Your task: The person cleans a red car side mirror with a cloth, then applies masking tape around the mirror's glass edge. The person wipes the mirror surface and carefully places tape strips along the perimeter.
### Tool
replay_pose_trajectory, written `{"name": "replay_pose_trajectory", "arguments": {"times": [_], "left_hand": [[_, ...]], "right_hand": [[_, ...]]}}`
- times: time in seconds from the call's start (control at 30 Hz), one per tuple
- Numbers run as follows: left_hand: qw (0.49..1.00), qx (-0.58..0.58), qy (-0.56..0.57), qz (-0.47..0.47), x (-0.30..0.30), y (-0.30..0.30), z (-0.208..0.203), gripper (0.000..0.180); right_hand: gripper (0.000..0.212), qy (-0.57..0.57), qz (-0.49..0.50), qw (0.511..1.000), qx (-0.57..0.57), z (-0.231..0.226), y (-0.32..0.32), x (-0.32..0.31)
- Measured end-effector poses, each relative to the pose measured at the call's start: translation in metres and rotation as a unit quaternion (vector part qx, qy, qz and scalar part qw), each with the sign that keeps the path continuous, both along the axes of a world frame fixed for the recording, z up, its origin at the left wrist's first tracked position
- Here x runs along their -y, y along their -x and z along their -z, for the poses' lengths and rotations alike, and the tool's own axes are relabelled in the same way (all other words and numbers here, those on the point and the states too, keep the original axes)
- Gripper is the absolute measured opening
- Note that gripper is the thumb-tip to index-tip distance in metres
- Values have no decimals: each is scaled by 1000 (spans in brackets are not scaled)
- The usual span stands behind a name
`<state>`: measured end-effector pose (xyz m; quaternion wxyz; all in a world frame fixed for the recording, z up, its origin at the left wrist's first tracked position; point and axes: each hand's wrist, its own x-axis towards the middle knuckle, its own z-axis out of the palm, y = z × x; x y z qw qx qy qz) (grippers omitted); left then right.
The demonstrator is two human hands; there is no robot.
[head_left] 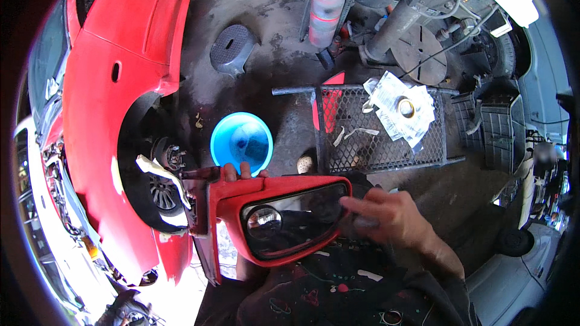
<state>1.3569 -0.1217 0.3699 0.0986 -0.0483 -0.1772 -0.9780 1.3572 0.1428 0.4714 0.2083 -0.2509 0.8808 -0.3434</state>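
Above the floor (266, 6), my left hand (244, 172) clamps the mirror (296, 220) by its top edge, likely steadying it; right hand (389, 217) blurred, grip I can't tell.

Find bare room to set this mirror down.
Floor shows bare between the step stool and the mesh rack. The rack's near edge, below the pale strips, has bare mesh, perhaps too narrow for the mirror. Crowded: papers cover much of the rack's right half, and the blue bucket stands between wheel and rack.
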Motion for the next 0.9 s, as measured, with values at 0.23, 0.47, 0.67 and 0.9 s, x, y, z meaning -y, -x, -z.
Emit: {"name": "replay_pose_trajectory", "arguments": {"times": [0.23,0.47,0.67,0.9], "left_hand": [[838,370,361,-178,-51,-1,-19,42],[996,56,76,4,-26,13,-3,29],[998,-6,20,65,-10,13,10,22],[997,0,-12,71,-15,13,7,19]], "right_hand": [[78,-164,-101,978,77,-4,16,41],[80,-129,-148,972,126,5,28,34],[81,-165,-171,961,141,6,31,32],[80,-157,-170,961,153,15,31,36]]}}
